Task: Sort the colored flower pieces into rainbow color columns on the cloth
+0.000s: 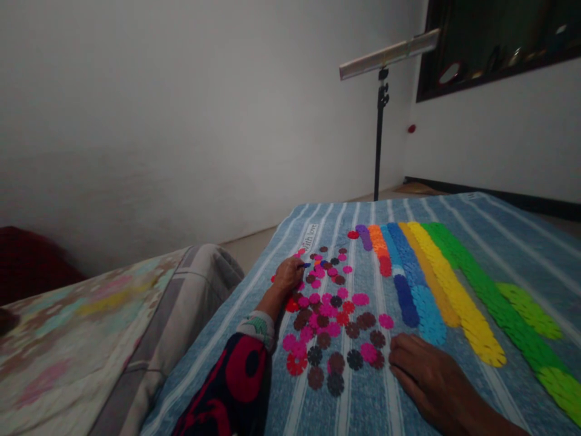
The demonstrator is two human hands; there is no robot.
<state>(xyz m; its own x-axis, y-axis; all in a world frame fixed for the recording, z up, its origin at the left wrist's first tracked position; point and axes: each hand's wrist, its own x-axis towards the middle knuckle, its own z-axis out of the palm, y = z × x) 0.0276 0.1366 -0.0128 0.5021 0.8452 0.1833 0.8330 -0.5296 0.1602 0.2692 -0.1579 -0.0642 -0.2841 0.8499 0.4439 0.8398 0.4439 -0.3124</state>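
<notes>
My left hand [289, 275] reaches over the left side of a loose scatter of notched plastic discs. Its fingers are closed at the tips on a dark blue disc [307, 265], seen nearly edge-on. Around and below it lie many pink discs [333, 329], brown discs [316, 378], black discs [354, 360] and a few red discs [297, 364]. My right hand [424, 369] rests on the cloth just right of the scatter, fingers curled together. Its fingertips are turned down, so whatever they may hold is hidden.
Overlapping rows of sorted discs run along the right: an orange row [377, 239], dark blue row [405, 303], yellow row [463, 309] and green row [494, 297]. A striped blue cloth [218, 375] lies underneath. A black stand [378, 139] rises behind; a covered surface [149, 315] stands left.
</notes>
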